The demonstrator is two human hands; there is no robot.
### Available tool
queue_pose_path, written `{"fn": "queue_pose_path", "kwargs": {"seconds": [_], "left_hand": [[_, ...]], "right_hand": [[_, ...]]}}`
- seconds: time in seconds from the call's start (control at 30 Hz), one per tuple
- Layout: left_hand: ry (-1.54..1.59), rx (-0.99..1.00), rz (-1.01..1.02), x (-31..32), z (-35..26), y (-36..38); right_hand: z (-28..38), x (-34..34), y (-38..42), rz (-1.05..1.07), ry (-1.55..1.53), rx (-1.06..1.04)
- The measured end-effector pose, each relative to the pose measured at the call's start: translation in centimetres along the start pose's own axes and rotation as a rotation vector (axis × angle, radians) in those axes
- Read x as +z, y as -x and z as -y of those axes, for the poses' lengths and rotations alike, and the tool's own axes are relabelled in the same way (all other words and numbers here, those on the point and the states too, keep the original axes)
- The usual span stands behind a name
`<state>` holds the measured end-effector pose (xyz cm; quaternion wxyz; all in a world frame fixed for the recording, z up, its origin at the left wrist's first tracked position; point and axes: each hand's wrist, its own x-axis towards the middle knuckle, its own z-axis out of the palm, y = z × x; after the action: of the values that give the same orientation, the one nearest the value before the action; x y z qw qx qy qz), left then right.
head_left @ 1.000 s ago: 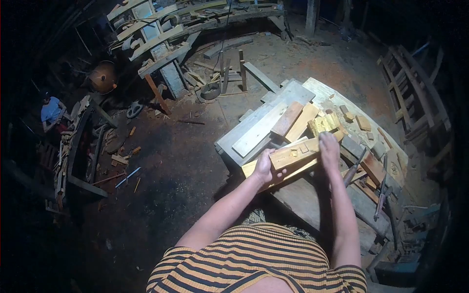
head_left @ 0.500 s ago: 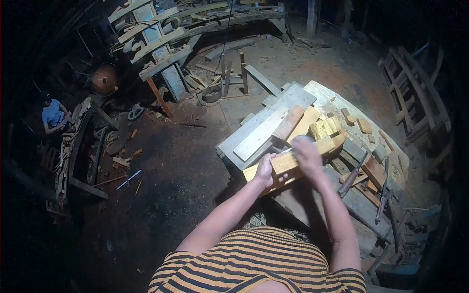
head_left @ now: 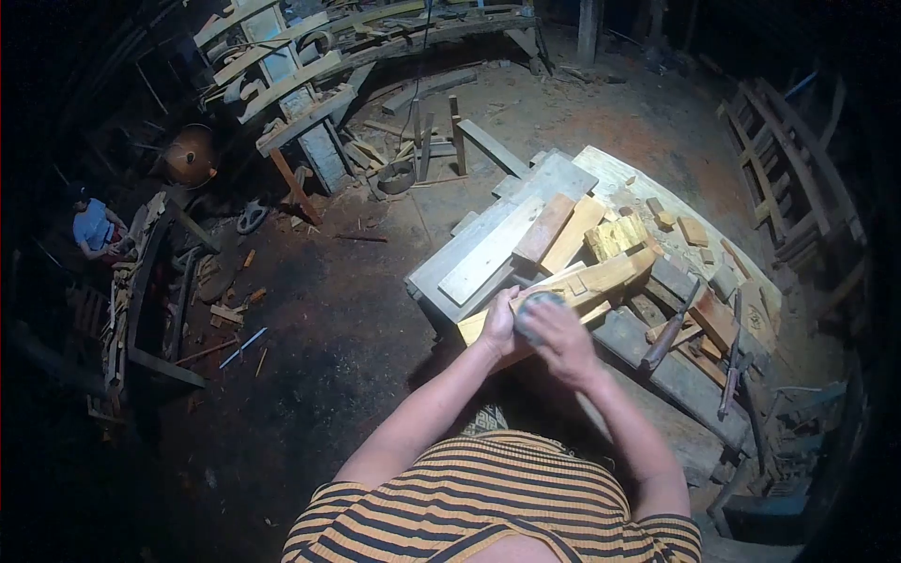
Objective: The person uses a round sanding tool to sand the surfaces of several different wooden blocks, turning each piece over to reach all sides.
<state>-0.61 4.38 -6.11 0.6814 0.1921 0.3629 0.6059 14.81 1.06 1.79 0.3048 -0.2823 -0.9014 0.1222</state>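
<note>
My left hand (head_left: 498,325) is closed around the near end of a long yellowish wooden piece (head_left: 610,274), which has a small rectangular mark or cut-out on top. Pressed against that end is a dark grey sanding pad (head_left: 539,308), with the fingers of my right hand (head_left: 563,342) over it. Its exact kind is partly hidden by the fingers. Beyond the piece lie a yellow wood block (head_left: 616,238) and a reddish board (head_left: 545,228). A wooden-handled saw or chisel-like tool (head_left: 664,341) rests to the right.
Boards and small offcuts (head_left: 693,232) lie on the workbench (head_left: 436,283). Another long-handled tool (head_left: 730,385) is at its right edge. A person in a blue shirt (head_left: 92,225) sits far left beside a wood pile. A wooden rack (head_left: 798,178) stands at right.
My right hand has slid back along the wooden piece toward my left hand, bringing the pad to the near end. My left hand keeps its grip, and the view has shifted slightly.
</note>
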Motion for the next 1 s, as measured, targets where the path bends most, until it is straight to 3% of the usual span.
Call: {"fn": "queue_pose_path", "kwargs": {"seconds": [0.07, 0.17, 0.27, 0.33, 0.47, 0.57, 0.6, 0.67, 0.8, 0.87, 0.9, 1.0], "left_hand": [[0.030, -0.274, 0.209, 0.9, -2.8, 2.4], [0.000, -0.259, 0.143, 1.8, -2.9, 2.7], [-0.016, -0.266, 0.116, 1.8, -3.0, 2.8], [-0.013, -0.264, 0.138, 1.3, -2.8, 2.4], [0.021, -0.238, 0.162, 0.8, -2.1, 1.6], [0.135, -0.124, -0.124, 1.9, -1.4, 1.0], [0.133, -0.120, -0.123, 1.8, -1.9, 1.4], [0.042, -0.272, 0.130, 1.2, -2.7, 2.3], [0.004, -0.252, 0.105, 2.3, -3.3, 3.1], [0.004, -0.241, 0.121, 2.0, -3.1, 3.0], [-0.010, -0.224, 0.122, 2.0, -2.9, 3.0], [0.061, -0.258, 0.149, 0.4, -1.4, 1.1]], "right_hand": [[-5.1, -0.3, 0.5, -0.138, 0.081, 0.068], [-12.3, -2.7, 1.4, -0.255, 0.209, 0.418], [-15.7, -1.9, 2.0, -0.386, 0.152, 0.543], [-11.5, -1.7, 0.9, -0.299, 0.150, 0.498], [-1.0, 1.7, 0.2, -0.163, 0.109, 0.096], [-0.3, 0.0, -0.5, -0.040, -0.022, 0.006], [-2.7, 0.1, -0.7, -0.104, 0.002, 0.008], [-7.6, -2.0, -1.4, -0.200, -0.021, 0.130], [-15.0, -2.9, -0.7, -0.313, 0.122, 0.477], [-14.4, -1.5, -1.0, -0.351, 0.289, 0.448], [-11.6, -1.5, -1.8, -0.359, 0.089, 0.419], [-3.7, 1.0, -2.6, -0.234, 0.043, 0.049]]}}
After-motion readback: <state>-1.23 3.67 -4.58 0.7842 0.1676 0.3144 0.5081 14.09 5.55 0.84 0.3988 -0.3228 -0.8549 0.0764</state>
